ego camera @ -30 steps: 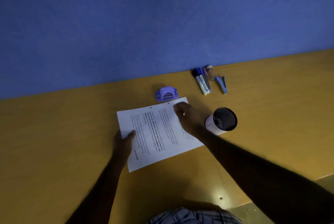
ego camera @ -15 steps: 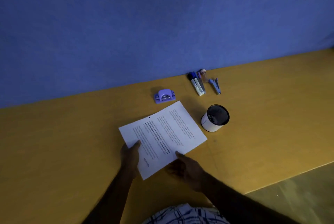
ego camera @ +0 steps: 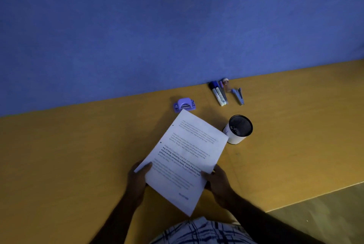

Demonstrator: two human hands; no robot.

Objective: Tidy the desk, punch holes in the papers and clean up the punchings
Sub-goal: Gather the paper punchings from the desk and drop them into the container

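Head view: papers (ego camera: 187, 157) held over the worktop's (ego camera: 78, 155) front edge, left hand (ego camera: 137, 178) pinching the left margin and right hand (ego camera: 218, 182) curled on the right edge, both at the near end. Long axis slants away toward the back edge, far corner just beside the punch (ego camera: 184, 105), left hand slightly nearer. Two holes show in the left margin, so punching looks done.

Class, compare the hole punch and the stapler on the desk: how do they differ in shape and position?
The hole punch is squat and domed; the stapler is slim and long. The hole punch sits just beyond the far corner of the held paper; the stapler lies farther right, beside the markers. Both look bluish-purple and rest on the desk.
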